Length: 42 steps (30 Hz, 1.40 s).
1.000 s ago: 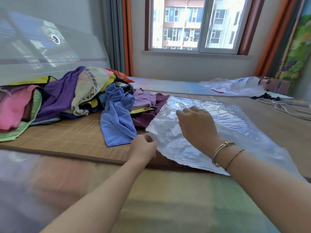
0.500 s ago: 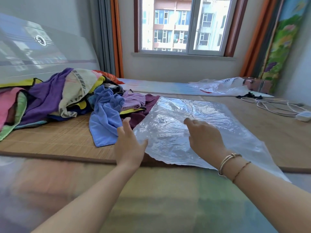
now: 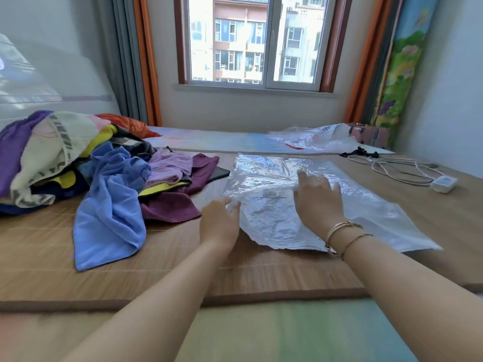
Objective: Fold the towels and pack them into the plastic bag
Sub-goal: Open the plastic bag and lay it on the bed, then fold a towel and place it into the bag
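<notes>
A clear plastic bag (image 3: 271,178) lies flat on the bamboo mat (image 3: 39,257), right of centre. My right hand (image 3: 317,202) rests palm down on the bag with fingers spread, bracelets at the wrist. My left hand (image 3: 219,223) is open at the bag's left edge, fingertips touching the plastic. A heap of unfolded towels (image 3: 65,158) sits at the left: a light blue towel (image 3: 109,218) spills forward, a maroon towel (image 3: 170,207) lies closest to the bag, with lilac, purple and cream ones behind.
A second crumpled plastic bag (image 3: 313,138) lies at the back right beside a pink box (image 3: 368,134). White cables and a charger (image 3: 443,184) lie on the mat's right side. A dark flat object (image 3: 219,173) peeks from under the towels. Window and curtains stand behind.
My left hand let go of the bag's corner, lifted open, and now touches the bag's left edge. My right hand slid farther over the bag. The view shifted closer and to the right.
</notes>
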{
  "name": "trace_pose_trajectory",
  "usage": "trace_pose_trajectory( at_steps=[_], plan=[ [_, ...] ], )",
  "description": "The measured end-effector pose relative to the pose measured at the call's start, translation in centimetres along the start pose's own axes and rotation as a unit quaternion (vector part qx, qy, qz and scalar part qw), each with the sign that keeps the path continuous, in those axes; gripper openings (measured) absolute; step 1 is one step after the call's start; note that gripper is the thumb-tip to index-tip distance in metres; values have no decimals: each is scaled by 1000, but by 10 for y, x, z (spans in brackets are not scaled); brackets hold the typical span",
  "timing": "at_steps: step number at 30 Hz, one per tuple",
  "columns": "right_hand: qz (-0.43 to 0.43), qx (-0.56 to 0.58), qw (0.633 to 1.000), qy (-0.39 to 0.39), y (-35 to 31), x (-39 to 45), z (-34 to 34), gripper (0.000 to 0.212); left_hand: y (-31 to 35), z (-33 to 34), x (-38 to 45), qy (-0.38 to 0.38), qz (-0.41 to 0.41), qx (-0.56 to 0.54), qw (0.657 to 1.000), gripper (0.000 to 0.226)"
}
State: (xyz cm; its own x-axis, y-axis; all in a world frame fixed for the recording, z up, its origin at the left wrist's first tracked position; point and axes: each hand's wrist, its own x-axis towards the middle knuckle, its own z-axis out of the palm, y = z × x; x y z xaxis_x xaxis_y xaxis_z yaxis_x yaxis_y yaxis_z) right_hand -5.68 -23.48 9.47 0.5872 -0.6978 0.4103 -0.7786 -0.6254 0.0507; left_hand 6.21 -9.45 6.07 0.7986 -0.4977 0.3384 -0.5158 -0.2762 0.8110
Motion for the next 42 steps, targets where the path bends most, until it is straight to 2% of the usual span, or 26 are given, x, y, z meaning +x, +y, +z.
trace_pose_trajectory(
  at_steps=[5,10,14,16,19,23,25,30,34,38,40,42],
  plan=[
    [3,-22,999,-31,5,1,5,61,-2,19,11,-55,-1,25,998,45],
    [-51,41,997,-26,-16,-34,8,70,-25,-7,-8,-29,5,30,999,47],
    [-132,136,982,1,-54,-59,2,59,-59,-56,-24,0,23,74,997,45],
    [-172,171,970,-2,-81,-69,-5,52,-81,-90,-30,8,6,102,995,44],
    [-220,233,946,-47,-124,-81,-15,47,-118,-140,-31,-7,-27,150,988,43],
    [-288,271,912,-111,-181,-90,-16,41,-158,-183,-33,-82,-77,255,960,48],
    [-304,293,893,-155,-206,-89,-9,40,-166,-189,-35,-102,-58,284,952,46],
    [-252,384,858,-229,-251,-79,6,43,-163,-191,-39,-100,36,237,966,35],
    [-262,334,871,-247,-260,-73,22,31,-162,-197,-50,-103,66,140,983,29],
    [-238,346,877,-236,-253,-73,29,29,-160,-209,-55,-130,37,37,990,30],
    [-209,413,859,-219,-240,-77,22,28,-156,-209,-58,-119,58,60,989,34],
    [-150,498,833,-189,-221,-83,10,13,-150,-205,-60,-94,91,92,987,40]
  ],
)
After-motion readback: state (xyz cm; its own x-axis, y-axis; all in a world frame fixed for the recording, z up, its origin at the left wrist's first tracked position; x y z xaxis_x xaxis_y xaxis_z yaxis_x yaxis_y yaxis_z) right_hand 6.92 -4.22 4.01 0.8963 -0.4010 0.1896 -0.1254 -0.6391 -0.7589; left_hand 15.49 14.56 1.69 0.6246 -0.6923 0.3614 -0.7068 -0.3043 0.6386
